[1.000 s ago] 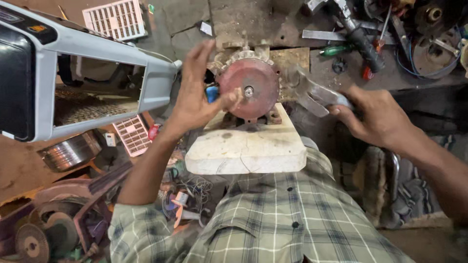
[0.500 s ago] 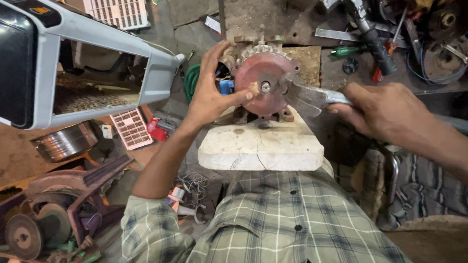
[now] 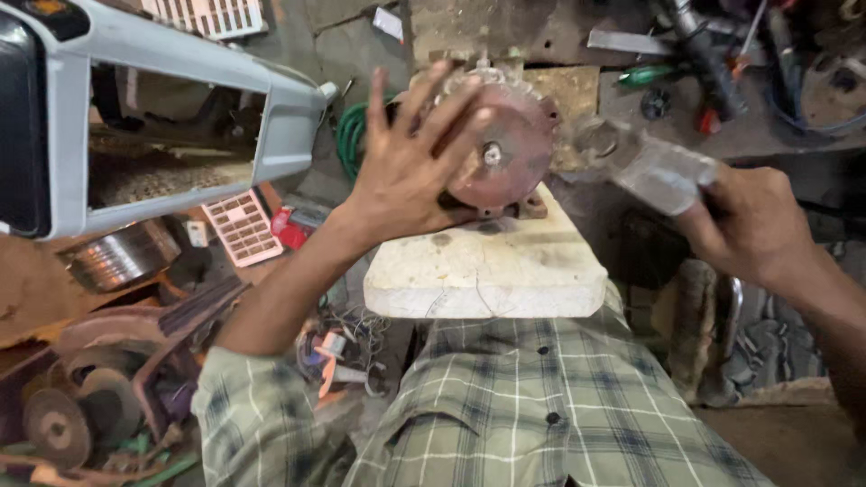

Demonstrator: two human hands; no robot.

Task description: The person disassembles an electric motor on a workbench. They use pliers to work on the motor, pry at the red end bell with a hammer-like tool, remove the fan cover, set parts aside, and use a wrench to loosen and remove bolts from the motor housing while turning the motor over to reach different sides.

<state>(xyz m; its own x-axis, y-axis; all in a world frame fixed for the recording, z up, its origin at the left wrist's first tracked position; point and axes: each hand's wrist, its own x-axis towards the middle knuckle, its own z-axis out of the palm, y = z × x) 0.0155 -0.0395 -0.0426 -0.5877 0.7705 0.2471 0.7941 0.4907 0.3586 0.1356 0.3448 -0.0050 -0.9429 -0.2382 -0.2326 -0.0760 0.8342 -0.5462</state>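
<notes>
Left hand (image 3: 410, 176): it lies flat against the left side of the motor (image 3: 496, 149), fingers spread wide over the round face. It presses on the motor but does not close around it.
Right hand (image 3: 753, 225): it is closed around the handle of a wrench (image 3: 645, 167), to the right of the motor and apart from it. The wrench is blurred.
Wrench head: it points left toward the motor and is near its right edge. I cannot tell if it touches.
Motor: round, reddish and rusty, with a small shaft (image 3: 492, 155) in the middle of the face. It stands on a slab (image 3: 487, 271), at the far edge.
Slab: pale, thick, chipped. It rests in front of the person, just above the checked shirt (image 3: 541, 406).
Left of the motor: a green hose (image 3: 350, 135) lies behind the left wrist. A grey frame (image 3: 180, 99) of some appliance fills the upper left.
Floor at left: a pink grille (image 3: 242, 227), a red small part (image 3: 289, 227), a metal ring (image 3: 117, 257), loose wires (image 3: 347, 338) and old grinding discs (image 3: 54, 419).
Behind the motor: a dirty bench (image 3: 559, 36) with a green screwdriver (image 3: 654, 74), a dark tool (image 3: 704, 50) and cables (image 3: 812, 81).
In the way: the left hand covers much of the motor's face. The shaft is free between the fingers.
</notes>
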